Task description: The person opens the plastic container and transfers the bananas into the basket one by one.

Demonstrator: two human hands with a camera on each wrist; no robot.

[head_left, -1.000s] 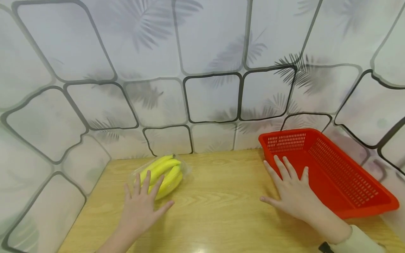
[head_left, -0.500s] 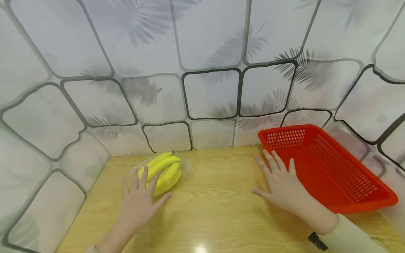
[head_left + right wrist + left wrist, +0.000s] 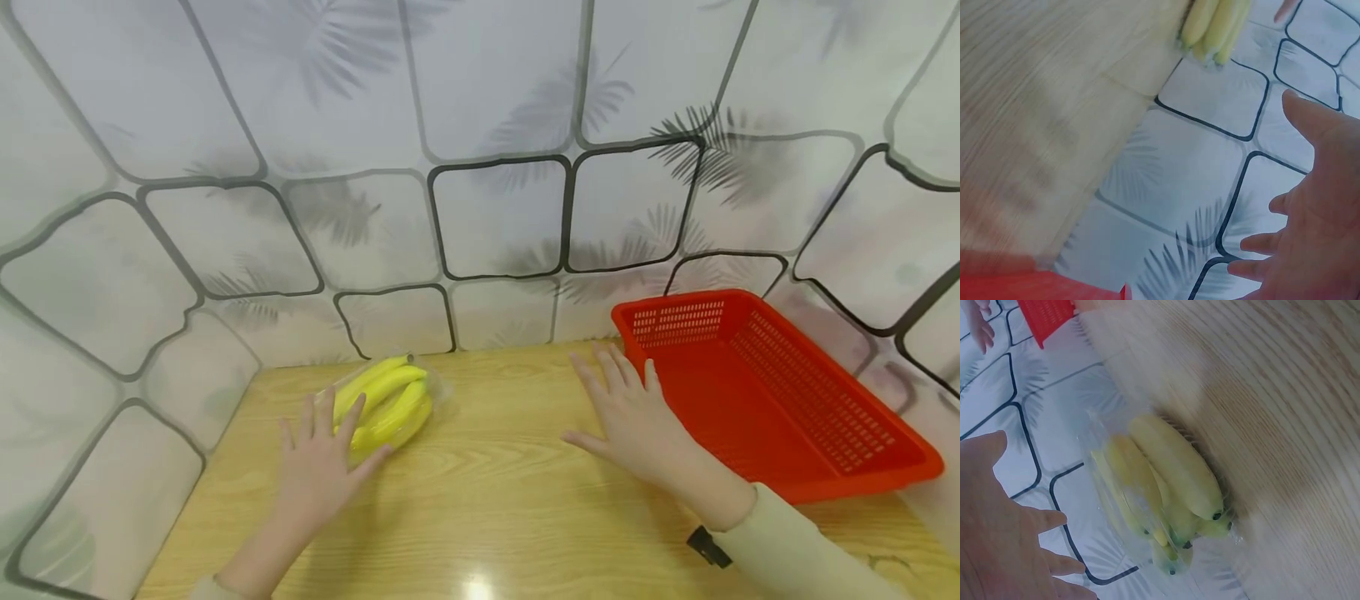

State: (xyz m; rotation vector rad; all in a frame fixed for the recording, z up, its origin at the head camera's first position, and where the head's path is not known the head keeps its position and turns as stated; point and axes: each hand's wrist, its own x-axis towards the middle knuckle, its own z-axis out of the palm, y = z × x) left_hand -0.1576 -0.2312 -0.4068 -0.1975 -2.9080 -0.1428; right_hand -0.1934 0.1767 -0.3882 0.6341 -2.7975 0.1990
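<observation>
A bunch of yellow bananas (image 3: 390,412) in a clear plastic bag lies on the wooden table at the left. In the head view my left hand (image 3: 318,467) hovers over the near side of the bananas, fingers spread, and covers part of them. The left wrist view shows the bagged bananas (image 3: 1172,475) apart from the spread fingers of that hand (image 3: 997,531). My right hand (image 3: 637,425) is above the table just left of the red basket, fingers spread, holding nothing. In the right wrist view this hand (image 3: 1316,212) has its thumb and fingers extended.
A red plastic basket (image 3: 757,408) with slotted sides stands at the right of the table (image 3: 480,500), near the wall. Patterned wall covering (image 3: 502,217) with dark outlines and leaf prints rises behind the table and at both sides.
My right hand has moved left, from over the basket's near-left edge to beside it. The left hand has shifted slightly left. The bananas and basket rest where they were.
</observation>
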